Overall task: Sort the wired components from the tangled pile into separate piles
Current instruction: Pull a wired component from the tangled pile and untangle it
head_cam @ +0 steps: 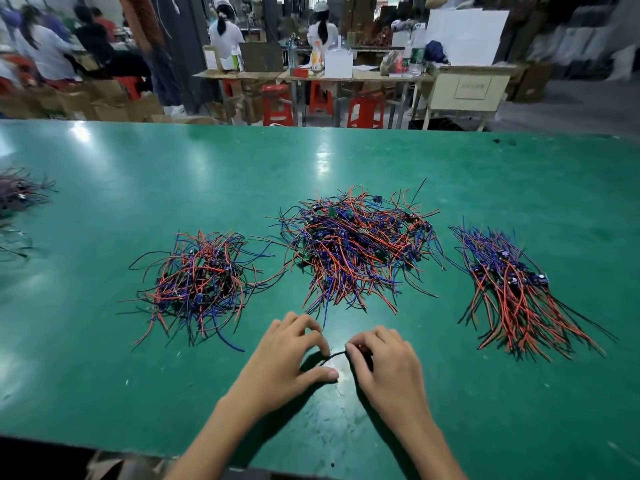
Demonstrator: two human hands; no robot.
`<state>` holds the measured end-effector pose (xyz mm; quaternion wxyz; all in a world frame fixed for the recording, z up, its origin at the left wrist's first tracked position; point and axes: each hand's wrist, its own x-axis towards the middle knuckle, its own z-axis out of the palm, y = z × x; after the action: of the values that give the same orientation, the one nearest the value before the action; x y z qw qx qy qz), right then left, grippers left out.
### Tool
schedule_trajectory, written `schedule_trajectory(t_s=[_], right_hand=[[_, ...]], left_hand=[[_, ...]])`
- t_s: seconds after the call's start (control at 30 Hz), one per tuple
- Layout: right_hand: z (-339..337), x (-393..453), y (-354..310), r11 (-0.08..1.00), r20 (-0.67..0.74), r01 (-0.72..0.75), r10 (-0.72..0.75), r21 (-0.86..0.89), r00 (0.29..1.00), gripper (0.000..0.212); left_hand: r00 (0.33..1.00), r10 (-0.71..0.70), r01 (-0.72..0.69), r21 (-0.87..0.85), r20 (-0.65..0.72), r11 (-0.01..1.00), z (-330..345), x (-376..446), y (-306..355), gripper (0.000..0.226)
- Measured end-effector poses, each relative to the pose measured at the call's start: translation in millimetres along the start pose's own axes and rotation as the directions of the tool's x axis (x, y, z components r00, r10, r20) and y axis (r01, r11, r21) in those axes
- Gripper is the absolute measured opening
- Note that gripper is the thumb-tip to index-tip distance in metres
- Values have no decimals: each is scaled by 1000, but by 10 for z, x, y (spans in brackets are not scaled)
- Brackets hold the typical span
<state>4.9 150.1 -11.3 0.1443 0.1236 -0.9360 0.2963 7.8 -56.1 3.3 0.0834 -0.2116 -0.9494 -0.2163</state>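
Wire (333, 356), thin and black, runs between the two hands just above the green table (104, 358), near its front edge. The right hand (382, 362) has its fingers curled round one end of it, with something small and dark tucked under the fingertips; what that is cannot be told. The left hand (294, 351) hovers with fingers bent, forefinger and thumb close about the wire's other end, though whether they pinch it is unclear.

Beyond the hands sits the big tangled pile (356, 247) of red, blue and black leads with small boards among them. A looser left pile (201, 282) lies well apart from it, and a right pile (516, 289) has its leads combed mostly one way, toward the front. Another heap (17, 192) shows at the table's far left edge.

Behind the table stand red stools (277, 105), a cluttered bench (346, 74) and seated workers (225, 32). A sign (472, 86) on a cream panel carries writing too blurred to read.
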Motion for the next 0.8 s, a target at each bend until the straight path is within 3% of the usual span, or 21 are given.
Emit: schedule_trajectory(t_s=[0.1,0.27,0.33,0.4,0.47,0.53,0.6,0.7,0.8], right_hand=[[6,5,-6,999,24,-38,38,18,999,8],[-4,31,47,967,0,-174,177,188,984,14],[-4,33,67,958,15,-195,196,211,980,14],[-1,27,73,960,49,-199,193,196,980,14],[0,26,76,966,73,-195,184,172,980,16],[-4,26,82,966,84,-194,182,168,980,17],[-13,28,82,961,91,-201,187,190,978,17],[-24,42,73,957,89,-205,190,206,978,16],[-31,43,71,963,98,-195,179,185,979,17]], left_hand=[[999,-22,23,34,-29,999,35,-66,72,27],[992,-100,99,-18,-79,995,-153,101,17,16],[942,-209,198,-67,-262,978,-411,263,-183,11],[841,-308,331,-27,-444,943,-706,436,-478,11],[774,-415,514,92,-478,853,-932,581,-761,19],[743,-520,638,212,-421,740,-978,649,-963,27],[758,-508,634,277,-410,722,-902,649,-1033,30],[838,-342,493,319,-426,809,-722,669,-965,25],[905,-337,420,418,-258,806,-566,725,-869,33]])
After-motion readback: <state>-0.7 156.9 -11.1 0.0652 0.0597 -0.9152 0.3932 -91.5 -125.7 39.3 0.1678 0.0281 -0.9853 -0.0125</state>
